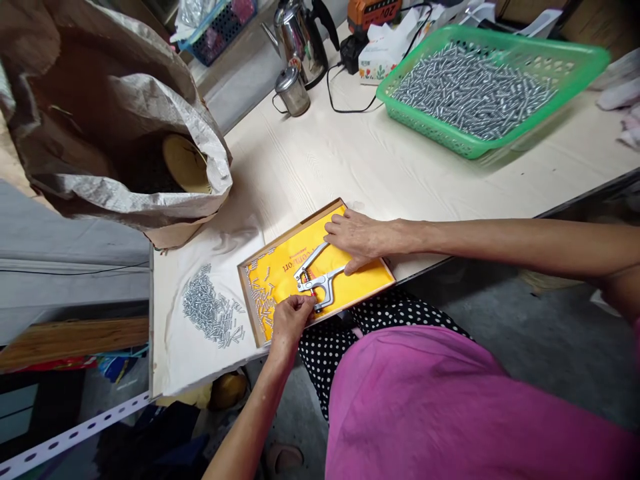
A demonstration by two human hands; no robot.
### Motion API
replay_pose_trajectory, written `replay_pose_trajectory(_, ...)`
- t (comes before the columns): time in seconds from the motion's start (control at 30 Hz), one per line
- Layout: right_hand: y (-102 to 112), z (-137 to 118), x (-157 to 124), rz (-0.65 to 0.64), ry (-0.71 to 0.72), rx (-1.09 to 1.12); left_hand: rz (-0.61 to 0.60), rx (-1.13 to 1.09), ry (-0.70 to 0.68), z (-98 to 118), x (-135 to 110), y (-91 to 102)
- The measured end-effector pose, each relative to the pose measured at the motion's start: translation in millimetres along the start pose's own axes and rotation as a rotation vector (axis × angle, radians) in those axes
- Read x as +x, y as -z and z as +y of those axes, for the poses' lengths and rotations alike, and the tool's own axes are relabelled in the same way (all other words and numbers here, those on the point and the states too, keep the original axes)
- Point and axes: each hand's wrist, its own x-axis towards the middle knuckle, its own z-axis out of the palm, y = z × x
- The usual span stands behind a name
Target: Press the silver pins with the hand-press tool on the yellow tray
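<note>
Silver hand pliers with spread handles and a red part near the jaw are over a shallow tray lined with yellow. My right hand is closed around the ends of the handles. At the jaw end, the fingers of my left hand are pinched together; whatever sits between them is too small to make out. Small metal pins lie scattered along the tray's left side. Just left of the tray, a heap of similar pins rests on a white cloth.
A green plastic basket full of metal pins stands at the back right. Behind are a steel kettle, a lidded metal cup and a black cable. A large open sack takes up the left. The table's front edge runs by my lap.
</note>
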Motion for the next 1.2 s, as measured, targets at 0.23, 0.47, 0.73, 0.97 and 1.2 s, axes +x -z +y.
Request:
replay_pose_trajectory(0.23,-2.0,-12.3,-15.1,0.036,0.007,0.031,0.304,0.58,-0.687,20.3,1.1,-23.0)
replay_pose_trajectory(0.47,-3.7,-13.4,-19.7,0.031,-0.025,0.034,0.062,0.833,-0.903,49.7,44.7,-29.9)
replay_pose_trajectory(0.73,-8.9,-29.1,-28.1,0.066,-0.091,0.001,0.009,0.836,-0.891,56.0,51.4,-24.1)
replay_pose_trajectory(0.97,-6.3,-34.3,-27.2,0.105,-0.087,0.018,0.067,0.837,-0.894,52.8,44.1,-23.0)
replay_pose_trajectory(1.2,-16.9,-36.2,-19.5,0.053,-0.068,0.018,0.04,0.844,-0.837,50.5,46.4,-26.8)
